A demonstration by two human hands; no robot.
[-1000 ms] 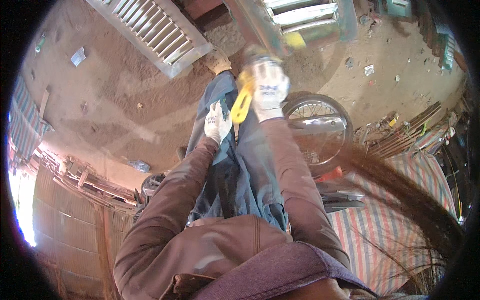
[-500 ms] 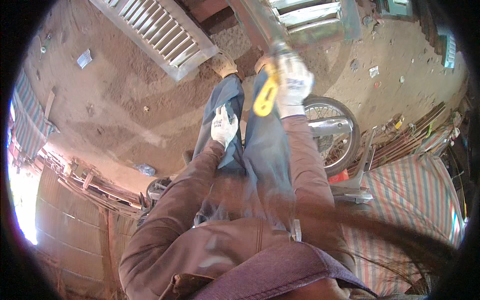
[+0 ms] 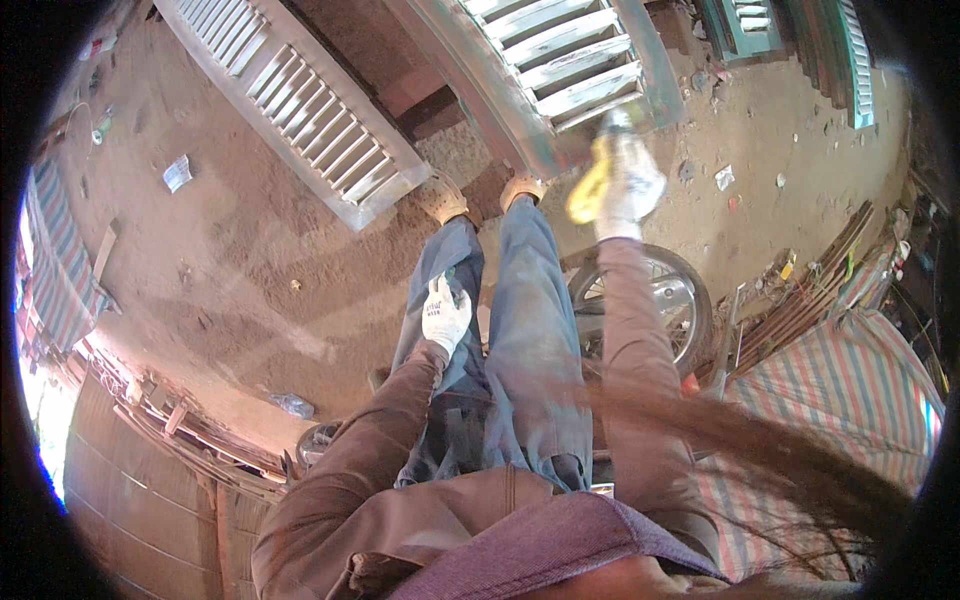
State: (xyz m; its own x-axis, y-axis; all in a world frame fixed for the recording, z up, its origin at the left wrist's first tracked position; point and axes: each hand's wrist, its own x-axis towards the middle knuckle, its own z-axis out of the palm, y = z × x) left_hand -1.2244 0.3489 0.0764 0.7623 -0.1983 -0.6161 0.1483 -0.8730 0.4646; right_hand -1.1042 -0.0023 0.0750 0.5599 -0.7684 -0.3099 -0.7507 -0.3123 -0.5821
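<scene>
My right hand [image 3: 632,190], in a white glove, is closed around a tool with a yellow handle [image 3: 590,190]. Motion smears the tool, so its kind and working end are unclear. The hand is by the near end of a weathered green-and-white louvred shutter [image 3: 580,68]; whether the tool touches the shutter cannot be made out. My left hand [image 3: 445,315], gloved too, rests over my left leg near the knee. Its fingers are curled round, and a small dark-greenish patch shows at the fingertips, too small to name.
To the left lies a pale louvred shutter [image 3: 330,130] over the dirt floor [image 3: 220,260]. A motorcycle wheel [image 3: 690,300] stands beside my right forearm. A striped tarp [image 3: 810,400] and wooden strips [image 3: 815,285] are at right. Green shutters [image 3: 740,30] stand at the far right.
My view has shifted, so the shutters sit lower and more of them shows. My right hand with the yellow-handled tool has moved rightward in the picture. The left hand stays at my leg.
</scene>
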